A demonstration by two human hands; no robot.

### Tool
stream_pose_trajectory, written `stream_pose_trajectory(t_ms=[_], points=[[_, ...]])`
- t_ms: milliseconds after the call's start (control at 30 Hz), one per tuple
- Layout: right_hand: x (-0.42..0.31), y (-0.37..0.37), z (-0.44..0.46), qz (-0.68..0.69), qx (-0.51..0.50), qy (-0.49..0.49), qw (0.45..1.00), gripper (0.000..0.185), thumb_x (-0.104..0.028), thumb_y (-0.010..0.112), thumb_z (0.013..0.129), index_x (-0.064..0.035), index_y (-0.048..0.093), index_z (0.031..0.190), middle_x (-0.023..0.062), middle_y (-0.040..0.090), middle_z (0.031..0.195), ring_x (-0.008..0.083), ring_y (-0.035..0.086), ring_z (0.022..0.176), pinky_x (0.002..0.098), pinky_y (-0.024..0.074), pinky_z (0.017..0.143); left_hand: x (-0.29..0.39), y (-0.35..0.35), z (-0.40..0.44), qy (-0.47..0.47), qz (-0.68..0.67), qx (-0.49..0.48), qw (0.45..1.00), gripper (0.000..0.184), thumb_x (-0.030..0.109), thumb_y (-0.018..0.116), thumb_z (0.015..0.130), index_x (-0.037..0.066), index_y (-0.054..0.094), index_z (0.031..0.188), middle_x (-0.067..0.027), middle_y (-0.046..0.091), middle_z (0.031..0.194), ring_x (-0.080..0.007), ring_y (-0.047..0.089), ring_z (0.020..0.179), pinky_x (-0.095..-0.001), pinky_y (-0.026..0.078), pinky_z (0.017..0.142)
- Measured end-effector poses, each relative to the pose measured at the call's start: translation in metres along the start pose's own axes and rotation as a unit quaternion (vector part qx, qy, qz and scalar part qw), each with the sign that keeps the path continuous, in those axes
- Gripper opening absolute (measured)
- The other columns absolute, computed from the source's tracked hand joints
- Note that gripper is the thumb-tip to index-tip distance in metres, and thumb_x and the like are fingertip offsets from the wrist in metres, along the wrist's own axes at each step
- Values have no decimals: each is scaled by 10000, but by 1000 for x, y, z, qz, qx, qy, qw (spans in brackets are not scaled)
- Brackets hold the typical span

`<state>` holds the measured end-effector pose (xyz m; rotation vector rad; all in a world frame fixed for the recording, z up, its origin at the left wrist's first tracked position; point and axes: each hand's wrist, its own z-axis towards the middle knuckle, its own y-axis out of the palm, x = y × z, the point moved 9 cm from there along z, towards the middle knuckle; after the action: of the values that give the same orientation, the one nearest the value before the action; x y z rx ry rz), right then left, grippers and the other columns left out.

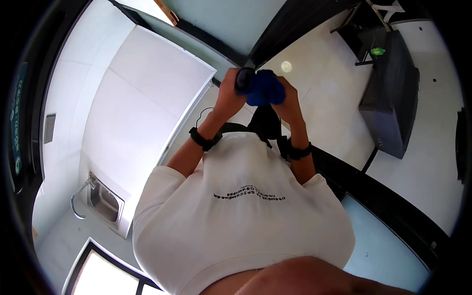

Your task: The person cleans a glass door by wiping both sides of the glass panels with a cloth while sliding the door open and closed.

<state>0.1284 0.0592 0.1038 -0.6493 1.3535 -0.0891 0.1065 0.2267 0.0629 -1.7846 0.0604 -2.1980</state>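
A crumpled blue bundle [261, 89], which looks like cloth, is held up in front of my chest between both hands. My left hand [229, 97] has its fingers wrapped round the bundle's left side, where a black rounded part [244, 79] shows beside the blue. On the other side, my right hand [291, 101] grips the bundle's right edge, its fingertips mostly hidden. Each wrist wears a black band. Below the bundle hangs a black strap or cloth [265, 122] at my waist.
A long white counter [142, 83] with a metal sink [104, 200] and curved faucet [73, 204] runs along the left. On the right stands a dark cabinet or table [391, 93] with a green item [377, 51] at its edge. Pale tiled floor [327, 93] lies ahead.
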Motion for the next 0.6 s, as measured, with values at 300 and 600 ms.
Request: stream_pose_trajectory(t_ms=[300, 600], points=[[-98, 60, 10, -182, -74, -227, 954, 685, -141, 730, 779, -128, 476, 1415, 238, 434, 1401, 389, 521, 1162, 453, 422, 1002, 50, -28, -12, 267, 90, -105, 954, 652, 392, 591, 947, 75, 339, 1458, -97, 452, 1409, -223, 458, 1282, -394, 355, 1097], [-140, -30, -8, -116, 287, -320, 895, 277, -117, 770, 752, -52, 680, 1006, 118, 633, 953, 268, 578, 839, 364, 460, 768, -17, -124, 79, 56, -349, 152, 923, 508, 229, 640, 949, 60, 374, 1348, -77, 531, 1270, -184, 560, 1127, -359, 485, 970]])
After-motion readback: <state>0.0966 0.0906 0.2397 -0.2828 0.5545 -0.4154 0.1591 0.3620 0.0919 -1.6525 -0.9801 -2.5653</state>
